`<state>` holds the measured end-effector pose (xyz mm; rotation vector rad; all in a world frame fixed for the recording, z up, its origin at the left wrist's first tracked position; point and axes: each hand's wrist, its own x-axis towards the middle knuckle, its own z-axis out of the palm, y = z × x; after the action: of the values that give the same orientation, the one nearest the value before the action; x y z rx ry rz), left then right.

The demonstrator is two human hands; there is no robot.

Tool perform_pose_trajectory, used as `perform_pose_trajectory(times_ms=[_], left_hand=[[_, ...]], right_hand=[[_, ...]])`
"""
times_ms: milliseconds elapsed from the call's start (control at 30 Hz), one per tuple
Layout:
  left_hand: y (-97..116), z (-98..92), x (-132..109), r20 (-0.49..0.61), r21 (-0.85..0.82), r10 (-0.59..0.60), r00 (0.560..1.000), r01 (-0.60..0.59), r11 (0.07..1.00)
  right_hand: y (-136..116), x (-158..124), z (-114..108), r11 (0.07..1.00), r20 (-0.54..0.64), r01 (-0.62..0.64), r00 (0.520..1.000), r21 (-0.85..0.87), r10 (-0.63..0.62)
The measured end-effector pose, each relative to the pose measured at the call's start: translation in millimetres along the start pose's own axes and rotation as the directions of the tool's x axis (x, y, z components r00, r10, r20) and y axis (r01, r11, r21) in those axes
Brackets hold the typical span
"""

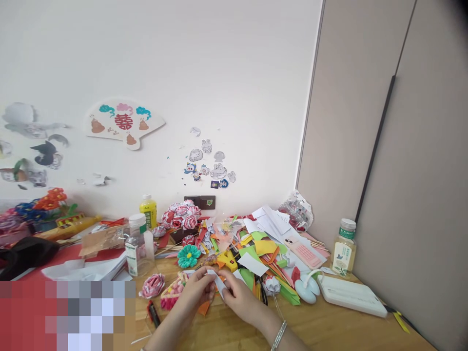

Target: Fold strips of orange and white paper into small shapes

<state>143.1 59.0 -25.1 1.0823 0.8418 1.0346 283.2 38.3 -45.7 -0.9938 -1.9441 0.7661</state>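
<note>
Near the middle front of the wooden table, both my hands pinch one narrow strip of folded white paper (218, 282). My left hand (199, 291) grips its left side, with thumb and fingers closed at its upper end. On the other side, my right hand (238, 294) has its thumb and fingers closed on the paper's right edge. Just left of my left hand sits a small woven basket (168, 298) with pink and yellow bits in it. Behind my hands lie a yellow tool (227, 261), perhaps a glue gun, a loose white sheet (253, 264) and a teal flower (188, 256).
Colored paper pieces (265, 247) are heaped behind my hands, with a pink calculator-like phone case (303, 251) on them. At right stand a labelled bottle (343, 247) and a white flat box (351, 295). Left are a clear jar (136, 243) and a paper rose (152, 285).
</note>
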Motion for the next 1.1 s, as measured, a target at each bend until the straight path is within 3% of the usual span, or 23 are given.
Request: perform_pose_trajectory(times_ms=[100, 267, 467, 600, 867, 1100], left_hand=[[4.8, -1.7, -2.3, 0.027, -0.076, -0.032, 0.999, 0.034, 0.997], [7.2, -4.4, -2.7, 0.067, -0.105, 0.011, 0.998, -0.004, 0.994], [2.0, -5.4, 3.3, 0.062, -0.051, 0.039, 0.997, -0.036, 0.998], [0.3, -5.7, 6.4, 0.019, -0.013, 0.070, 0.997, -0.069, 0.998], [-1.6, -7.4, 9.6, -0.037, 0.055, 0.119, 0.992, -0.117, 0.992], [-2.2, -12.9, 12.9, -0.081, 0.150, 0.153, 0.985, -0.139, 0.979]], right_hand=[[2.5, 1.0, -0.3, 1.000, -0.068, 0.005, 0.998, 0.012, -0.004], [-0.1, 2.3, -3.2, 0.996, -0.125, 0.030, 0.991, -0.080, -0.040], [8.2, 4.6, -1.9, 0.986, -0.200, -0.065, 0.979, -0.152, 0.034], [18.7, 8.8, -0.2, 0.987, -0.261, -0.129, 0.960, -0.101, 0.098], [28.6, 10.5, -1.5, 0.964, -0.152, -0.176, 0.966, 0.201, 0.208], [28.8, 10.6, -0.6, 0.945, -0.061, -0.150, 0.983, 0.290, 0.175]])
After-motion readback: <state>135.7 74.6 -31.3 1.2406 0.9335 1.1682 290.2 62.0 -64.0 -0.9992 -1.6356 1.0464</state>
